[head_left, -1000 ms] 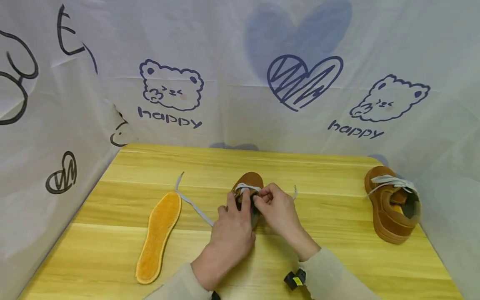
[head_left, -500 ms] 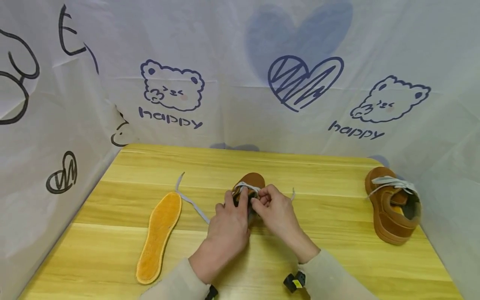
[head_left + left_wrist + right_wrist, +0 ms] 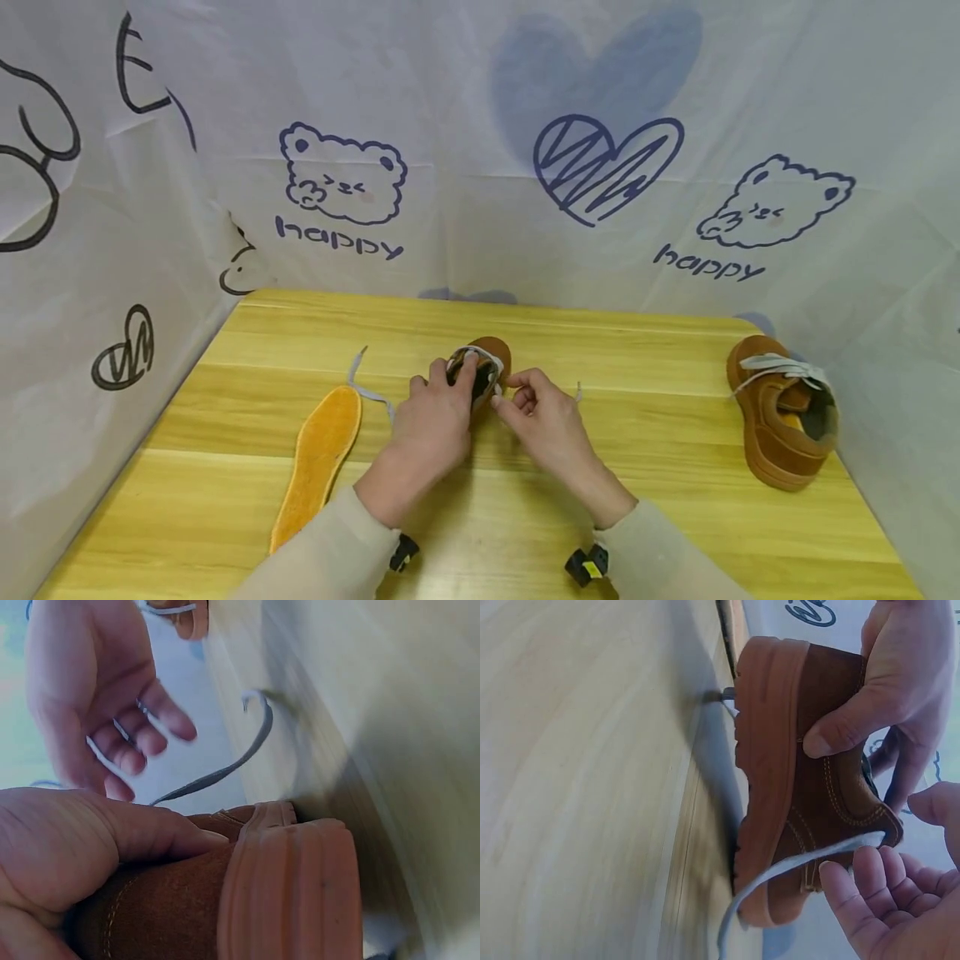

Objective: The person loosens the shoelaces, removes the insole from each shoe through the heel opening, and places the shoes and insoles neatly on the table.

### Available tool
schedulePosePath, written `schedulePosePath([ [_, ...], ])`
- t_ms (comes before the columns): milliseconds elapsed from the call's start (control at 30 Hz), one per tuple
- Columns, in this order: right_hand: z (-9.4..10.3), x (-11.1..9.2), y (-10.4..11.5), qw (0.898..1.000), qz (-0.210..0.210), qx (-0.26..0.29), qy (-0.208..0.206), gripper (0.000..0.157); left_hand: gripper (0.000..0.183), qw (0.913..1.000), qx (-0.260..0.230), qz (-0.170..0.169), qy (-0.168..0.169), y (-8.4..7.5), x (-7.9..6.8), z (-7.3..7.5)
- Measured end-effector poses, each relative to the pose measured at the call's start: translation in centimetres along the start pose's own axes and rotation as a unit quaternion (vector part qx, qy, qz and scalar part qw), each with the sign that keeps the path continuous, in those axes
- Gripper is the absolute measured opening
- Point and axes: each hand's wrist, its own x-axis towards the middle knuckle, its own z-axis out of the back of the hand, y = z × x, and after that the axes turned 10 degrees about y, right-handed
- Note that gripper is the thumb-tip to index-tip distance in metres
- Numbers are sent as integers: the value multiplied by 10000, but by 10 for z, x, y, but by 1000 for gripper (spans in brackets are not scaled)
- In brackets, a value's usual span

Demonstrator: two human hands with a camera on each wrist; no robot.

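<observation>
My left hand (image 3: 435, 417) grips a brown suede shoe (image 3: 829, 780) with a thick reddish-brown sole. In the right wrist view, the left thumb presses on the shoe's side while other fingers go behind the opening. The shoe is tilted, its sole edge close over the table. My right hand (image 3: 543, 412) is at the lacing side, fingers loosely bent and thumb apart from them. Beside its fingertips a grey shoelace (image 3: 795, 861) comes out at the top eyelet and hangs across the shoe's side. In the left wrist view, the lace's free end (image 3: 262, 724) curls toward the table.
An orange insole (image 3: 318, 458) lies on the wooden table (image 3: 675, 500) at the left, partly covered by the left sleeve. Another lace end (image 3: 367, 387) lies near its top. A second brown shoe (image 3: 783, 408), laced, stands at the right edge. White printed cloth (image 3: 480, 225) encloses the table.
My left hand has shifted left with the shoe and turned it, so its opening shows more. My right hand has moved slightly left with it. The lace at left has been drawn in a little.
</observation>
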Motion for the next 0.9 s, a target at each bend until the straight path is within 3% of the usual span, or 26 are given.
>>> schedulePosePath([
  [433, -11, 5, -2, 9991, 105, -299, 297, 28, 81, 9987, -140, 224, -431, 43, 13, 20],
  [667, -19, 5, -6, 9941, 274, -914, 521, 45, 80, 9947, -370, 456, -842, 78, 17, 35],
  [900, -23, 2, -8, 9934, 259, -957, 569, 46, 79, 9910, -437, 672, -1070, 121, 16, 54],
])
